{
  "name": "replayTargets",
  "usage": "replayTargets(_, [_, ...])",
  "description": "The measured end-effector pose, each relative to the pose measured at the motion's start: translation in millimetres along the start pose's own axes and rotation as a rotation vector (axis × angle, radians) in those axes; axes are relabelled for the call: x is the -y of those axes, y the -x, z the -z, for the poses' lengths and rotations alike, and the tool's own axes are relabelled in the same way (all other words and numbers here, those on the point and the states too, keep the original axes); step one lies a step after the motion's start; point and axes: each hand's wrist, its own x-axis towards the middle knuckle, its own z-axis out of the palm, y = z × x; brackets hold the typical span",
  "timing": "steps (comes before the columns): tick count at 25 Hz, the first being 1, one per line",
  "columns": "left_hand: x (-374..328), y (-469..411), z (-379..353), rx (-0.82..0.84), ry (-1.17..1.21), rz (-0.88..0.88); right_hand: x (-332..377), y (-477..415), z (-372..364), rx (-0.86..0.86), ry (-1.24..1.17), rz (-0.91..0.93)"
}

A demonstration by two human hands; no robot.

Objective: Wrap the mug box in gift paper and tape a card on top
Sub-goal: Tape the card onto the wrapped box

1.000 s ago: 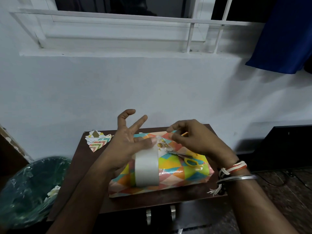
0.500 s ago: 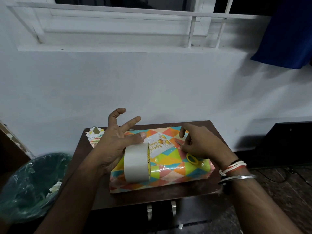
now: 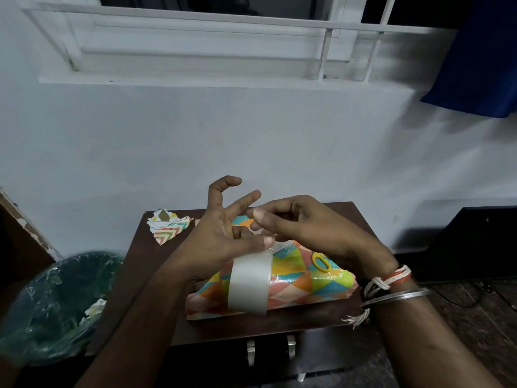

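Tape roll (image 3: pixel 250 284) held over wrapped mug box (image 3: pixel 302 284).
Left hand (image 3: pixel 221 242) clamps the smooth translucent roll, thumb on rim; right hand (image 3: pixel 307 231) fingers pinched together at its loose end. Behind: glossy triangle-print box flat on dark wood table (image 3: pixel 156 264), yellow scissors (image 3: pixel 321 265) loop on top.

I record dim, cool indoor light with a bluish cast; its source lies outside the frame. The wall (image 3: pixel 251 141) is the brightest surface, evenly lit, while the window (image 3: pixel 212 1) above is black. The blue cloth (image 3: pixel 481 51) throws a soft shadow on the wall beneath it. Small glare spots sit on the glossy wrapped box (image 3: pixel 321 287); the tape roll (image 3: pixel 250 284) reads flat and pale. My right hand (image 3: pixel 316 233) is smeared at the fingertips. The bin (image 3: pixel 50 303) at the left edge is blurred, and the sill (image 3: pixel 195 79) bows with lens distortion.
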Motion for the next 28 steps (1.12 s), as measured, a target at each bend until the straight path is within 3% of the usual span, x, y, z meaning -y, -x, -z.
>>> replayTargets(5, [-2.4, -0.9, -0.3, 0.032, -0.044, -0.003, -0.7, -0.5, 1.6, -0.044, -0.016, 0.010])
replayTargets(14, [-3.8, -1.1, -6.2, 0.072, -0.056, 0.042, 10.0, 1.5, -4.2, -0.293, 0.343, 0.262])
replayTargets(24, [-0.9, -4.4, -8.3, -0.036, -0.086, 0.015, -1.1, -8.7, -7.2, -0.462, 0.361, 0.401])
replayTargets(28, [3.0, -0.5, -9.7, -0.042, -0.107, 0.058, 1.8, -6.9, -5.2, -0.518, 0.334, 0.374])
